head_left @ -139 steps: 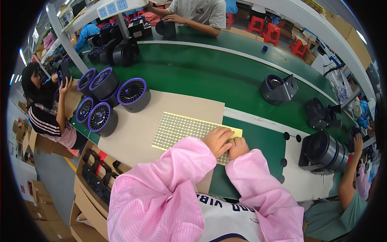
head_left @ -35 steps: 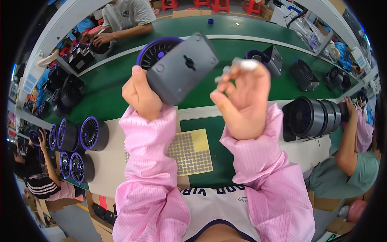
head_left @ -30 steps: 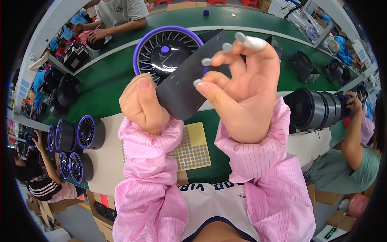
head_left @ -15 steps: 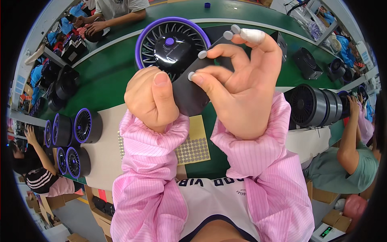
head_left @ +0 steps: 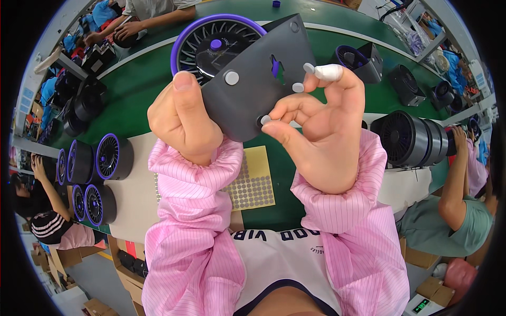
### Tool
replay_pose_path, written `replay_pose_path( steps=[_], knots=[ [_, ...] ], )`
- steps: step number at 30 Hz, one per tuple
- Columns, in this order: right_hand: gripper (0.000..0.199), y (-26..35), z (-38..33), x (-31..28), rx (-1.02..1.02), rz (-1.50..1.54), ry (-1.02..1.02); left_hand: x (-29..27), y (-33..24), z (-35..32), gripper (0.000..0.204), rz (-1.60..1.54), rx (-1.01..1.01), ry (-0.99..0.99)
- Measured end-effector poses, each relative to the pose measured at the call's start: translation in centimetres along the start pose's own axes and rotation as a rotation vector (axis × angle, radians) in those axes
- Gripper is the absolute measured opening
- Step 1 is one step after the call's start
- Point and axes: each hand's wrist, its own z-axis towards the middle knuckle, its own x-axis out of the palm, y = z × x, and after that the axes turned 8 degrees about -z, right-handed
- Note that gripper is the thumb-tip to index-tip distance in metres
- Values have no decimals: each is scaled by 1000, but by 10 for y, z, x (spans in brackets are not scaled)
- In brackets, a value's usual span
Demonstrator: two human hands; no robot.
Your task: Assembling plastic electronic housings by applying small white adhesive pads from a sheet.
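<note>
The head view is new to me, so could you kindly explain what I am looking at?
There is no machine here: these are a person's own hands, filmed by a fisheye camera worn on the head, so straight edges bend. The left hand holds a purple-rimmed fan by its dark grey bracket. The fingers of the right hand carry small round discs; one, between thumb and index finger, is near the bracket's lower edge, and another disc sits on the bracket's face. Below, a yellow sheet with rows of grey discs lies partly on the green tabletop, and more fans stand at the left.
</note>
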Motion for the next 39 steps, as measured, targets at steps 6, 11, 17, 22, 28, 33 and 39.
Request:
replay_pose_path(
  steps=[6, 11, 17, 22, 28, 33, 39],
  knots=[
    [70, 3, 1, -1, 3, 12, -21, 3, -1, 1, 45, -4, -9, 11],
    [70, -2, 1, 1, 8, -12, -28, -1, 3, -1, 45, -1, -5, 24],
    [71, -6, 1, 2, -96, -13, -28, 5, -2, 0, 44, 49, -10, -15],
    [64, -11, 13, -14, -228, -428, -73, 3, -1, 0, 43, 77, -23, 63],
    [53, 0, 45, -37, -40, 21, -226, 7, -5, -4, 39, -102, 85, 13],
    [55, 5, 47, -45, -34, -76, -207, 8, -10, -8, 41, -70, 113, 117],
    [59, 10, 46, -48, 15, -63, -162, 11, -13, -9, 42, -73, 164, 141]
  ],
)
